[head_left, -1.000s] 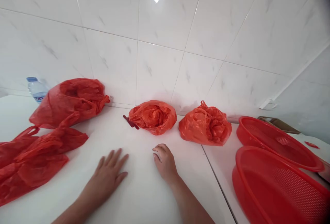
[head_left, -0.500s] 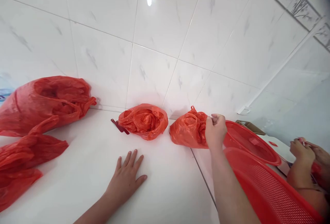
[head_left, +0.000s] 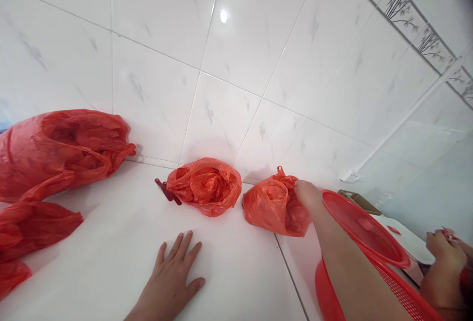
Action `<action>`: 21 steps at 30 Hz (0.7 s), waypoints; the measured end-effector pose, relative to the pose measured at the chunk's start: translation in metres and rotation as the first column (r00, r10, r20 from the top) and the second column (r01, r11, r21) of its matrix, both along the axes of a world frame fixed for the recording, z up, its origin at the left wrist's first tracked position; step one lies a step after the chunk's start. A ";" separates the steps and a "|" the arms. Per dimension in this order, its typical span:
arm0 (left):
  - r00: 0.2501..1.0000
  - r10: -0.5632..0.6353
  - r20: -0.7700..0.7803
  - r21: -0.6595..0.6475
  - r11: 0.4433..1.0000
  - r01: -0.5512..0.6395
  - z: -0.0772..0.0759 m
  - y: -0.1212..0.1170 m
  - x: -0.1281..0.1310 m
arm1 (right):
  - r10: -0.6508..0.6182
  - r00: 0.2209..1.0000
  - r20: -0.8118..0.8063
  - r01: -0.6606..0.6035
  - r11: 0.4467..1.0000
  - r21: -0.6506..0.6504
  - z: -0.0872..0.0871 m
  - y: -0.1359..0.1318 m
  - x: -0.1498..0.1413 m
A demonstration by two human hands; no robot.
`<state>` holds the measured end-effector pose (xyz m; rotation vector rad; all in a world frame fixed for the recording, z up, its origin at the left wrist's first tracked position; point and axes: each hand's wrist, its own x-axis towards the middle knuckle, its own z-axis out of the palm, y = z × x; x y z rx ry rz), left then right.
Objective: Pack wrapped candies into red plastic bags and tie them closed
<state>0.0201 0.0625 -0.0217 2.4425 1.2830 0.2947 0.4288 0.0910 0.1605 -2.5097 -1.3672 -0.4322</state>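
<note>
My left hand (head_left: 172, 277) lies flat on the white table (head_left: 236, 262), palm down with its fingers spread, holding nothing. My right hand (head_left: 306, 194) is at the opening of a red plastic bag (head_left: 264, 205) by the wall. Its fingers are hidden in or behind the bag's folds, so whether they hold anything cannot be seen. To the left of that bag sits a second red plastic bag (head_left: 207, 188), its mouth spread and crumpled red plastic showing inside. Dark red flat strips (head_left: 168, 191) lie against its left side.
A large red bag (head_left: 40, 156) rests at the left against the tiled wall (head_left: 155, 99), with another red bag (head_left: 40, 225) in front. Red mesh baskets (head_left: 369, 227) stand at the right under my forearm. Beyond them another person's hands (head_left: 445, 252) hold something small.
My right hand has gone from above the bag into its opening, and its fingers have passed out of sight. My left hand stays flat on the table. The view has shifted slightly.
</note>
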 end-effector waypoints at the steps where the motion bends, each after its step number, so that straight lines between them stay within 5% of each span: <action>1: 1.000 0.000 0.001 -0.003 1.000 0.000 0.000 0.000 0.000 | -0.018 1.000 -0.006 0.018 1.000 0.022 0.006 0.002 0.005; 5: 1.000 0.001 -0.003 -0.016 1.000 -0.001 0.005 0.001 0.000 | -0.055 0.997 -0.047 0.059 0.993 0.104 0.022 0.006 0.020; 10: 1.000 0.007 -0.003 -0.027 1.000 -0.007 0.008 0.000 0.001 | -0.011 0.989 -0.148 0.028 0.993 0.112 0.022 0.004 0.023; 16: 1.000 0.007 0.004 -0.028 1.000 -0.007 0.008 0.001 0.001 | 0.051 0.989 -0.138 -0.020 0.976 0.216 0.024 -0.003 -0.002; 21: 1.000 0.006 0.025 -0.014 1.000 -0.005 0.004 0.001 0.001 | 0.196 0.957 -0.211 -0.173 0.977 0.124 0.020 -0.008 -0.026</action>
